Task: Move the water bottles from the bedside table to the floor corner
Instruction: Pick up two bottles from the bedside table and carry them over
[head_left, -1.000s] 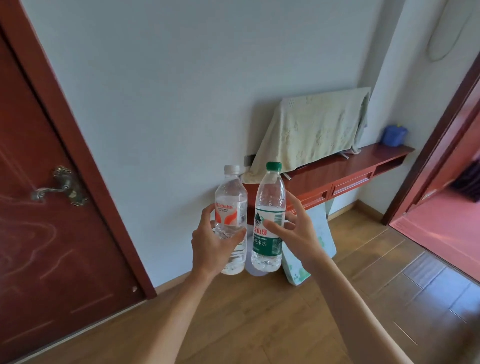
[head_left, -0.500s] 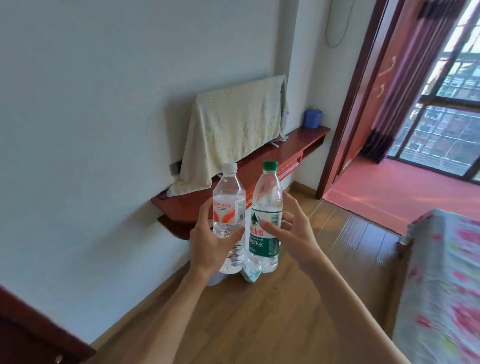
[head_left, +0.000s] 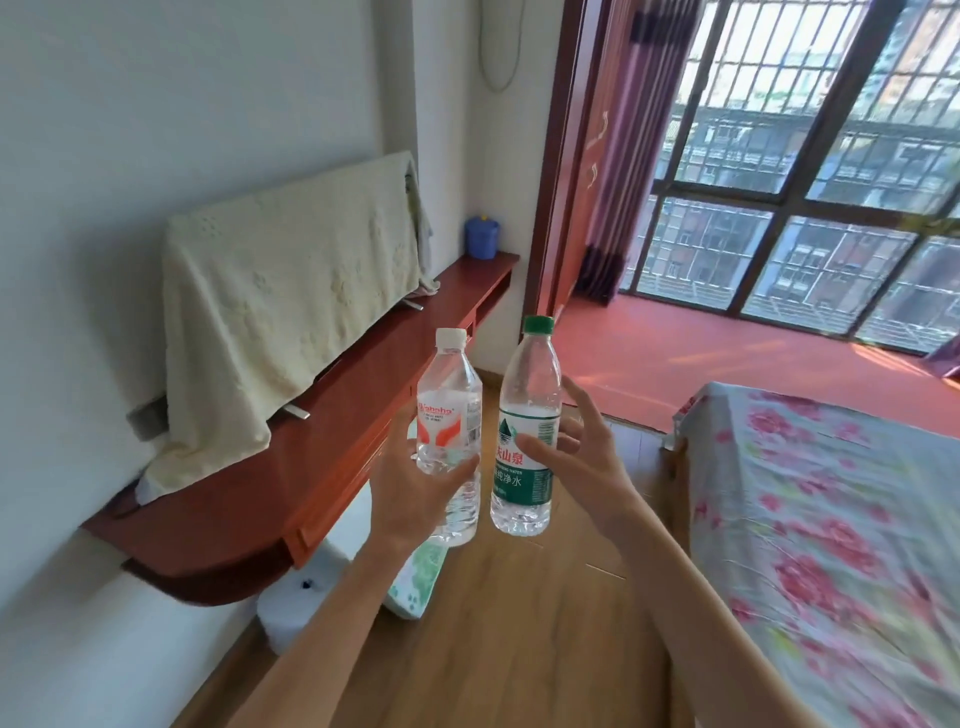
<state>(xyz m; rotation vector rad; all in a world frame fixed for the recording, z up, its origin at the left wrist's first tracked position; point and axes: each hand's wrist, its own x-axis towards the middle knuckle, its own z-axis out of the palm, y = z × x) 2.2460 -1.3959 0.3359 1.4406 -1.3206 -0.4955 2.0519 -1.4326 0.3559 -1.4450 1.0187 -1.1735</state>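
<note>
Judging by how things lie, the pickup is done and only the set-down is left. A clear white-capped, red-labelled plastic bottle (head_left: 449, 415) is gripped by the left hand (head_left: 410, 501), a clear green-capped, green-labelled plastic bottle (head_left: 525, 467) by the right hand (head_left: 587, 467), fingers (head_left: 460, 467) curled round each, both upright above the wooden floor (head_left: 519, 634).

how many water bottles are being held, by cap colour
white-cap bottle: 1, held by the left hand
green-cap bottle: 1, held by the right hand
total: 2
</note>
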